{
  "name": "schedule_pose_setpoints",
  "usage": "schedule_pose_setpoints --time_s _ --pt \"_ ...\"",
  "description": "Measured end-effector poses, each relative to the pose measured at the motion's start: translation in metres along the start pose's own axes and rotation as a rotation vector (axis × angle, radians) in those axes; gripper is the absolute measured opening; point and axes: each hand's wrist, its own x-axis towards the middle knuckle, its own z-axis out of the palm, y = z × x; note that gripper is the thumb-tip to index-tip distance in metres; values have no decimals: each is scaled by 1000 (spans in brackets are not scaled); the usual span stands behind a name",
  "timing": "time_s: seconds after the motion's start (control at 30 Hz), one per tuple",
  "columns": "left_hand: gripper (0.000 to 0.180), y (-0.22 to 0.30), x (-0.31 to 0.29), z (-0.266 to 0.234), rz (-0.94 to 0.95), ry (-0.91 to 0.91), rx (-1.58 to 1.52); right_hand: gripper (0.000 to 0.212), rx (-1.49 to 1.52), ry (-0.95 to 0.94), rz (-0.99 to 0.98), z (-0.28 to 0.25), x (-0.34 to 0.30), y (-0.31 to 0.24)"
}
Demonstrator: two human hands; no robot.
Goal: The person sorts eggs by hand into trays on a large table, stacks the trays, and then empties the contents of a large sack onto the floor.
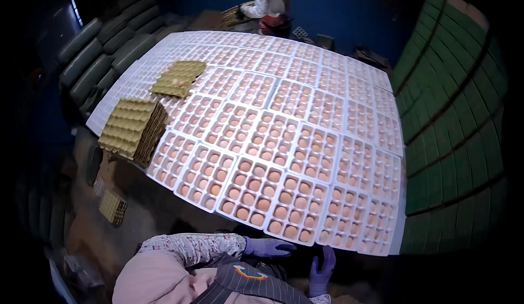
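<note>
My left hand (pixel 270 247), in a purple glove, stretches out flat just below the table's near edge, its fingers extended and holding nothing. To its right, my right hand (pixel 322 270) in a matching glove points upward with thumb and fingers apart, also without anything in it. The fingertips come close to a white plastic tray (pixel 313 243) of eggs at the near edge; whether they touch it I cannot tell. Brown eggs (pixel 295 217) sit singly in the square compartments. Many such trays cover the table side by side.
On the table's left stands a tall stack of pulp egg trays (pixel 126 126); another pulp tray (pixel 179 78) lies farther back. Green stacked crates (pixel 453 113) line the right side. A small pulp stack (pixel 113 207) rests on the floor. Beyond the table another person (pixel 273 4) holds pulp trays.
</note>
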Motion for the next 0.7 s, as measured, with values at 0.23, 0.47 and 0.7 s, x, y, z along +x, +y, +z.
schedule_pose_setpoints --time_s 0.23,0.47,0.7 --pt "47 -66 -165 -89 -32 868 -279 56 433 -617 -118 138 125 -169" --pt "46 -89 -235 -72 168 1638 -771 76 970 -1237 341 294 173 -307" --pt "58 -150 -316 -50 1 1848 -564 58 425 -1229 -683 445 191 -447"
